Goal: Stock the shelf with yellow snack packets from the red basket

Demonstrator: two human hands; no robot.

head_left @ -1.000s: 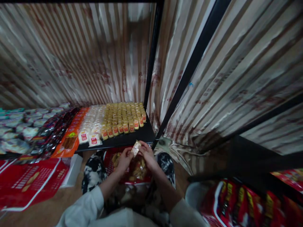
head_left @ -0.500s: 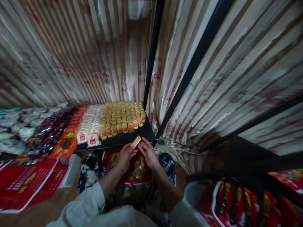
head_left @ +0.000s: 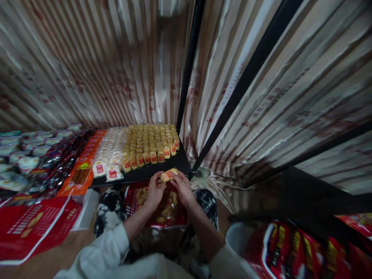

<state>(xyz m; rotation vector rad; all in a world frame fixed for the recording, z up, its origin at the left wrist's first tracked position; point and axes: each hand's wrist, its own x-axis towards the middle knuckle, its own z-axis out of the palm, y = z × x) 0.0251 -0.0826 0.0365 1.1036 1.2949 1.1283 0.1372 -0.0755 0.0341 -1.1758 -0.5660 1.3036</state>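
Between my two hands is a small yellow snack packet point(head_left: 168, 175) with a red label that faces up. My left hand point(head_left: 155, 190) pinches its left end, while my right hand point(head_left: 183, 188) grips it from the right. Below them a red basket point(head_left: 132, 203) sits between my knees, with loose yellow snack packets point(head_left: 168, 211) inside, partly hidden by my hands. Just beyond my hands, rows of the same yellow packets point(head_left: 151, 143) stand on a black shelf point(head_left: 139, 173), the front ones showing their red labels.
Left of the yellow rows lie white packets point(head_left: 112, 173), an orange bag point(head_left: 83, 176) and dark packets point(head_left: 59, 162). A red bag point(head_left: 37, 224) hangs at the left. Black posts point(head_left: 188, 66) and a striped curtain point(head_left: 139, 66) stand behind. Red packets point(head_left: 299, 248) fill the lower right.
The packet in my hands has turned from a slanted, edge-on pose to lie nearly level, its red label now visible. My left hand has shifted slightly down its end.
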